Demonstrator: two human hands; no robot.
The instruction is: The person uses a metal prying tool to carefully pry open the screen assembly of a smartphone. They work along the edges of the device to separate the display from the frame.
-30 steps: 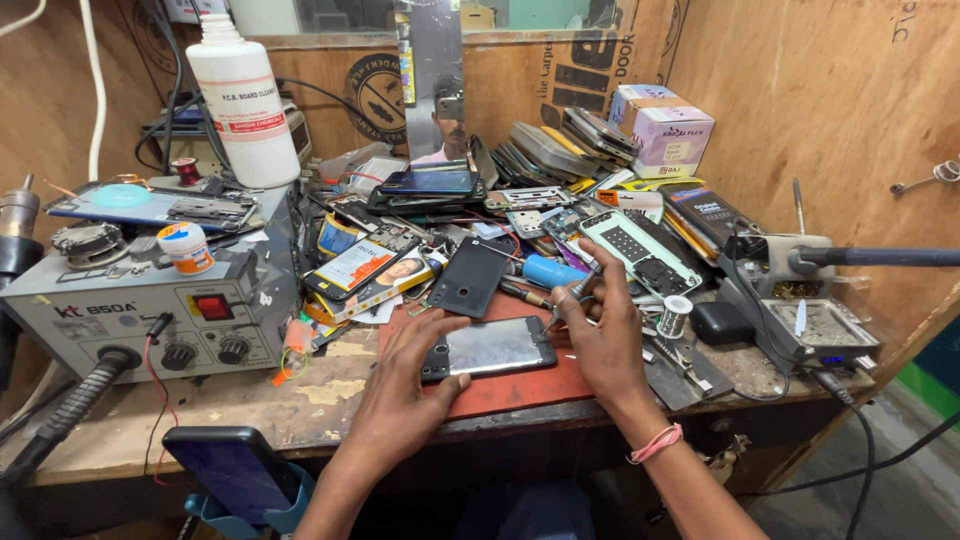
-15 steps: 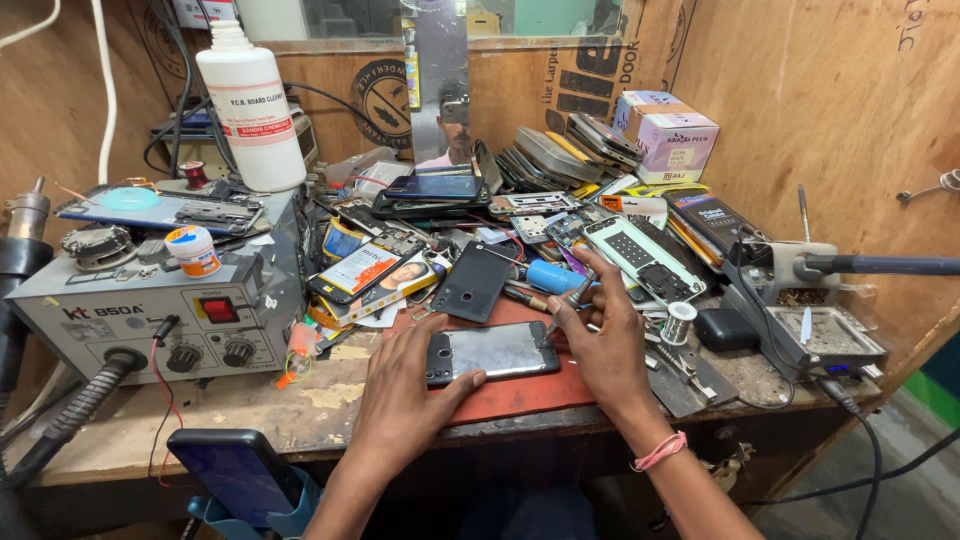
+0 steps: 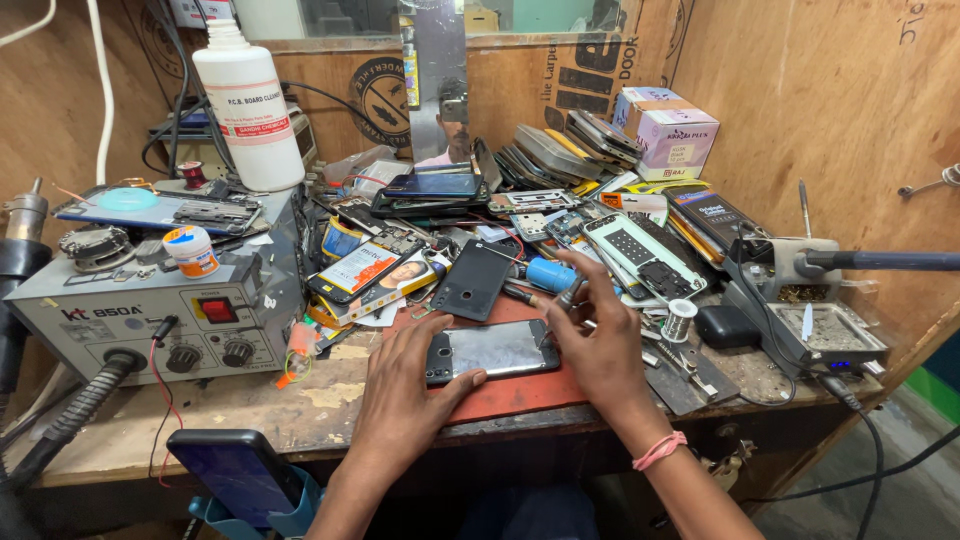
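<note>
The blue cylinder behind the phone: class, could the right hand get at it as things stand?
Probably yes. The right hand is raised beside the blue cylinder, its fingers nearly touching, with nothing between them.
</note>
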